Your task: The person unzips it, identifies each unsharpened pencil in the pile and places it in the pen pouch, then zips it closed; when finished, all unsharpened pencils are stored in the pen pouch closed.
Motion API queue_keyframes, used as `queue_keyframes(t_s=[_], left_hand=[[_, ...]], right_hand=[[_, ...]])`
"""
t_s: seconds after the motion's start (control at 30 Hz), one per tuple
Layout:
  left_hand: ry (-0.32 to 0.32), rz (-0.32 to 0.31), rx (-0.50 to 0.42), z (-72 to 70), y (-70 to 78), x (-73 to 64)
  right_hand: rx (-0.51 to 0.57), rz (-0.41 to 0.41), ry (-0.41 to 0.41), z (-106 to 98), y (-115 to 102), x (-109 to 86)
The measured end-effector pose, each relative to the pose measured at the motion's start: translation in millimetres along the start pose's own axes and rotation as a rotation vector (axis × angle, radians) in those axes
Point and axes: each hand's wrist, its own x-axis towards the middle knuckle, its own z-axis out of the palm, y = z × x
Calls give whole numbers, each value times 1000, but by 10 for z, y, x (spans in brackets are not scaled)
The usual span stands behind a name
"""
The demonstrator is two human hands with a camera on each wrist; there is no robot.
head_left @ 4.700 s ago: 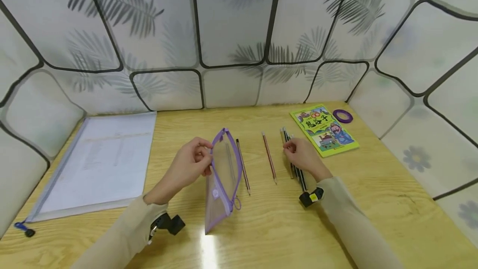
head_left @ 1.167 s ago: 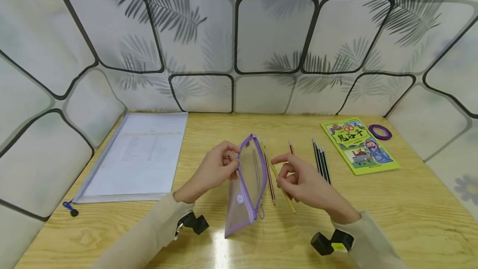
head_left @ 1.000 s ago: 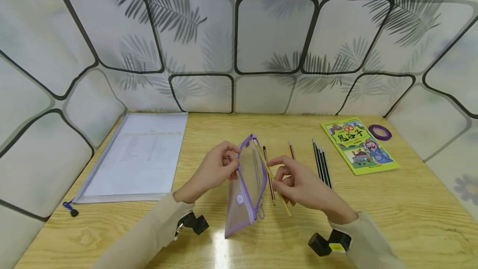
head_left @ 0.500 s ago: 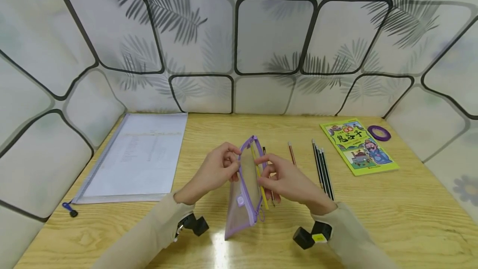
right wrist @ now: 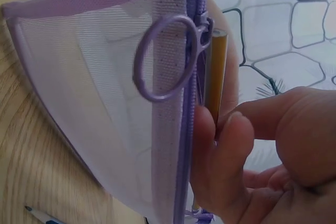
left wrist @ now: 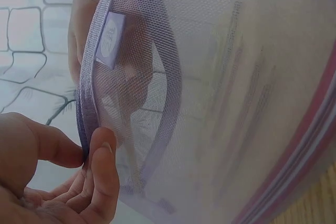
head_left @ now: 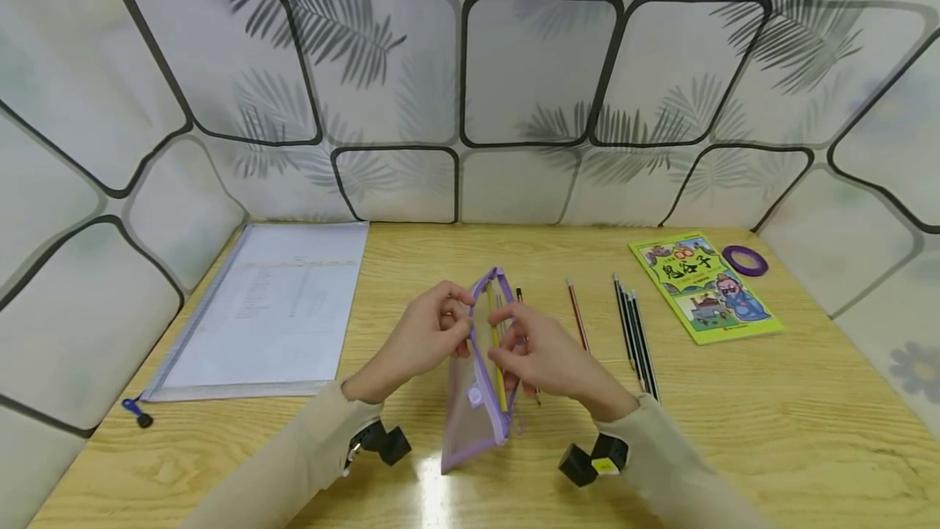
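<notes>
A purple-edged mesh pencil case (head_left: 467, 423) stands upright on the table, its zip undone. My left hand (head_left: 422, 331) pinches one side of its mouth between thumb and fingers, as the left wrist view shows too. With my right hand (head_left: 547, 349) I hold a yellow pencil (head_left: 493, 304) lengthwise at the mouth of the case. In the right wrist view the same yellow pencil (right wrist: 215, 72) lies behind the zip pull ring (right wrist: 165, 59), pinched by thumb and fingers. A dark-ended pencil (head_left: 519, 295) lies on the table, partly hidden behind the case and my right hand.
A red pencil (head_left: 578, 315) and several dark pencils (head_left: 636, 337) lie right of the case. Farther right are a green-yellow book (head_left: 703, 288) and a purple tape roll (head_left: 745, 261). A clear document folder (head_left: 260, 308) with paper lies at left, its blue zip pull (head_left: 136, 412) at the corner.
My right hand has brought the yellow pencil leftward from the table beside the case to the case's mouth. The left hand keeps its pinch on the edge. Earlier the right hand was at the dark pencils.
</notes>
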Motion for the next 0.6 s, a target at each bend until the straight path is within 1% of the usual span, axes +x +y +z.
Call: queue_keyframes(t_s=[0.17, 0.4, 0.5, 0.6], left_hand=[[0, 4, -11, 2, -14, 5], [8, 10, 1, 7, -35, 13], [18, 15, 4, 13, -35, 17], [24, 24, 3, 19, -30, 18]], right_hand=[[-55, -14, 12, 42, -13, 28], [-145, -32, 5, 69, -17, 65], [-156, -36, 7, 76, -5, 86], [-144, -28, 4, 98, 16, 103]])
